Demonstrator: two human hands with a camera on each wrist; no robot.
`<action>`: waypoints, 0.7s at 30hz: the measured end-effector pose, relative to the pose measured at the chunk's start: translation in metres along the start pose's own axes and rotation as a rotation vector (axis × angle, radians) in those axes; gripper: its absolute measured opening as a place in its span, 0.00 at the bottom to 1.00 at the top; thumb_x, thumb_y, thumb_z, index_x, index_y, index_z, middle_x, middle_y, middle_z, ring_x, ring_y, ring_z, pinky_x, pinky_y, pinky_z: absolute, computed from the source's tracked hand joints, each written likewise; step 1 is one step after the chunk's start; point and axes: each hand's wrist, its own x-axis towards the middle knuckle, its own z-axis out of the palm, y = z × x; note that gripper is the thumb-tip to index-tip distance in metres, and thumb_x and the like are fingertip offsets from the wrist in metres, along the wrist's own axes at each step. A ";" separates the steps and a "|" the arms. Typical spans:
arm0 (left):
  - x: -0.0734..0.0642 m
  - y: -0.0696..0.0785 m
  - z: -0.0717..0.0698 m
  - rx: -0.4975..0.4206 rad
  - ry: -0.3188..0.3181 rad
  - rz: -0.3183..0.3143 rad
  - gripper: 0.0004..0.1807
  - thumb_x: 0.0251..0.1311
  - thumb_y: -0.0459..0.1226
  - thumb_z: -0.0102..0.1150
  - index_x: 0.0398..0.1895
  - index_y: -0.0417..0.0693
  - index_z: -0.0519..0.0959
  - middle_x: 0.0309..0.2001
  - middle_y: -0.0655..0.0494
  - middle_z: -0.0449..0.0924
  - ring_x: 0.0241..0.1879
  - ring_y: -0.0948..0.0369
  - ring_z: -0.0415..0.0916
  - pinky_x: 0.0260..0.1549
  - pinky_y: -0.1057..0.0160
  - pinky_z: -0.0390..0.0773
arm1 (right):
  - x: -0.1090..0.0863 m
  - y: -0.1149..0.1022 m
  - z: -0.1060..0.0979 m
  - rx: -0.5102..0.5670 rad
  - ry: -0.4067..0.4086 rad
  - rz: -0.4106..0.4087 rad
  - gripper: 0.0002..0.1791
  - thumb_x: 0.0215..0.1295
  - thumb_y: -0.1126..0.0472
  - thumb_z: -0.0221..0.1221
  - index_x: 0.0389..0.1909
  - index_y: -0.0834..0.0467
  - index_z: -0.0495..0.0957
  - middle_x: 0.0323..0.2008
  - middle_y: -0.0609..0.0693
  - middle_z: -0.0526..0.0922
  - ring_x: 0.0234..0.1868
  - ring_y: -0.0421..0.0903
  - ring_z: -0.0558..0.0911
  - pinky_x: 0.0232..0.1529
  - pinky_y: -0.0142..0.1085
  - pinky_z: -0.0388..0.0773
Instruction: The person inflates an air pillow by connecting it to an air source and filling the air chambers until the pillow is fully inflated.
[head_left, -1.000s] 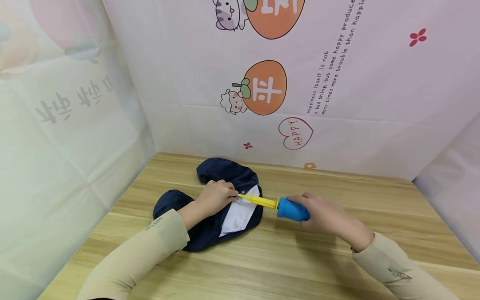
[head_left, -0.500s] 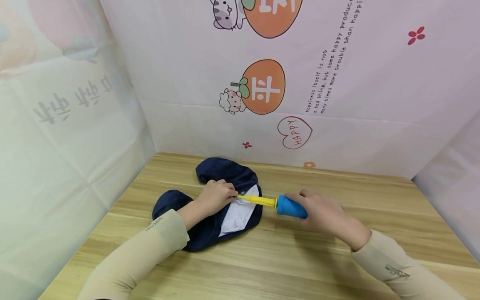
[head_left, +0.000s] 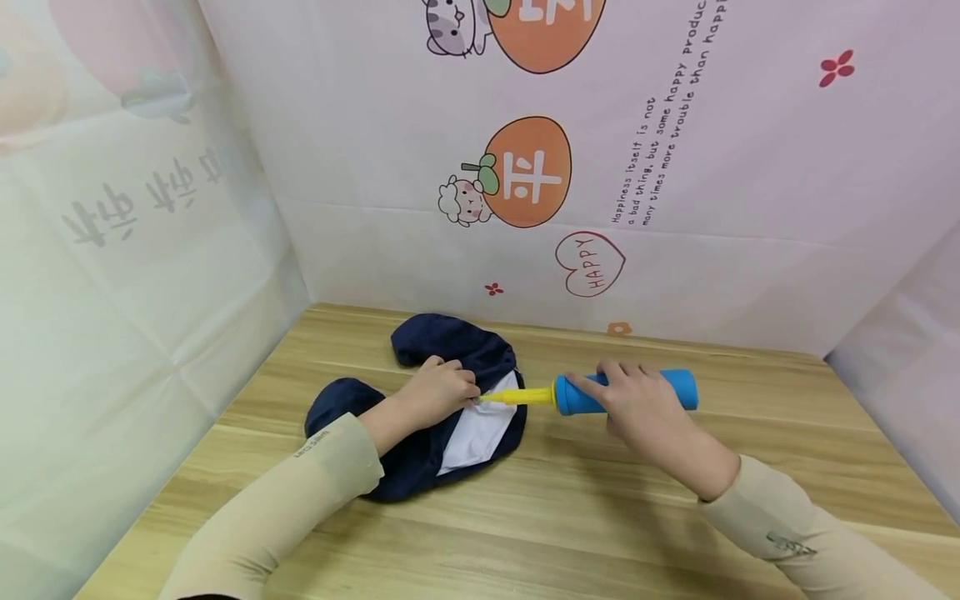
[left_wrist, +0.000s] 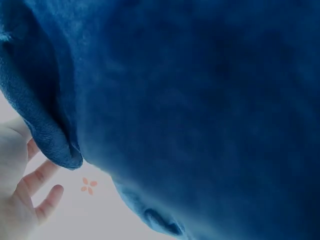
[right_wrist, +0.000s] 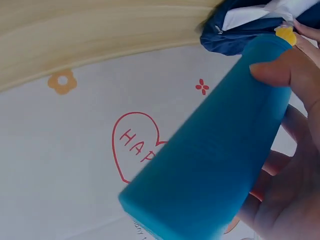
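Now holds the blue pump (right_wrist: 207, 142) swung further round than half a second ago, with its far end out in plain sight beyond the right hand (head_left: 637, 408) and its length nearly level across the head view, to the right of the navy cushion (head_left: 416, 458). Wraps that hand round the barrel — with the thumb along one side and the fingers against the other — apart from the cushion. Points the yellow nozzle (head_left: 528, 397) leftward over the cushion's right edge, across the white inner piece (head_left: 472, 433) visible in the cushion's mouth. Pinches that white piece with the left hand (head_left: 435, 392), curled over the middle of the cushion, right at the nozzle's tip; cannot tell, behind those fingertips, how deep or how firmly seated. Leaves the cushion lying in a U on the wooden table (head_left: 585, 517), same place as before, with both rounded ends toward the left. Shows little but the cushion's cloth in the left wrist view — plus a few loosely spread fingers past its edge. Has a beige sleeve (head_left: 322, 467) on each forearm, nearer than the cushion. Behind the cushion, a pale printed sheet (head_left: 712, 300) with a red heart (head_left: 590, 264) and an orange fruit (head_left: 528, 172).
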 end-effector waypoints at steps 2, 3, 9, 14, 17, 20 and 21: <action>0.001 0.000 0.000 0.047 -0.003 0.042 0.06 0.66 0.47 0.66 0.43 0.64 0.89 0.40 0.67 0.84 0.40 0.62 0.78 0.39 0.58 0.76 | 0.001 0.001 0.001 -0.043 0.025 -0.023 0.38 0.42 0.66 0.82 0.60 0.52 0.83 0.42 0.60 0.82 0.37 0.58 0.84 0.40 0.52 0.83; 0.002 0.000 0.000 0.065 0.002 0.059 0.06 0.66 0.47 0.66 0.43 0.64 0.89 0.40 0.67 0.83 0.39 0.62 0.78 0.39 0.58 0.76 | 0.001 0.002 0.001 -0.059 0.033 -0.034 0.38 0.42 0.65 0.82 0.60 0.51 0.83 0.43 0.61 0.82 0.39 0.59 0.84 0.43 0.53 0.83; -0.002 -0.002 0.001 0.089 0.051 0.125 0.06 0.66 0.45 0.67 0.43 0.63 0.89 0.41 0.67 0.83 0.41 0.62 0.77 0.46 0.55 0.77 | 0.001 0.007 0.004 -0.102 0.046 -0.092 0.40 0.44 0.67 0.81 0.63 0.51 0.82 0.49 0.62 0.80 0.47 0.61 0.81 0.51 0.56 0.78; -0.006 -0.009 0.004 0.112 0.086 0.172 0.05 0.67 0.44 0.65 0.43 0.64 0.88 0.42 0.68 0.82 0.42 0.62 0.76 0.47 0.55 0.75 | -0.001 0.013 0.013 -0.073 0.101 -0.151 0.41 0.44 0.64 0.82 0.64 0.50 0.81 0.48 0.61 0.79 0.46 0.62 0.81 0.50 0.57 0.78; -0.006 -0.013 0.006 0.113 0.107 0.204 0.06 0.68 0.41 0.65 0.43 0.64 0.88 0.42 0.68 0.82 0.42 0.62 0.75 0.47 0.55 0.74 | -0.002 0.018 0.018 -0.050 0.163 -0.192 0.43 0.42 0.63 0.83 0.64 0.49 0.81 0.48 0.61 0.80 0.45 0.62 0.81 0.47 0.57 0.78; -0.006 -0.016 0.007 0.119 0.119 0.255 0.08 0.67 0.38 0.65 0.44 0.63 0.87 0.42 0.68 0.82 0.43 0.62 0.75 0.48 0.55 0.75 | -0.004 0.023 0.024 -0.039 0.217 -0.232 0.43 0.40 0.62 0.84 0.63 0.48 0.81 0.48 0.60 0.80 0.45 0.62 0.81 0.45 0.58 0.78; -0.006 -0.017 0.007 0.121 0.118 0.273 0.09 0.67 0.37 0.65 0.44 0.63 0.87 0.43 0.68 0.82 0.43 0.62 0.75 0.48 0.55 0.75 | -0.005 0.024 0.026 -0.037 0.233 -0.247 0.43 0.40 0.63 0.83 0.63 0.48 0.81 0.48 0.60 0.80 0.45 0.62 0.81 0.45 0.58 0.79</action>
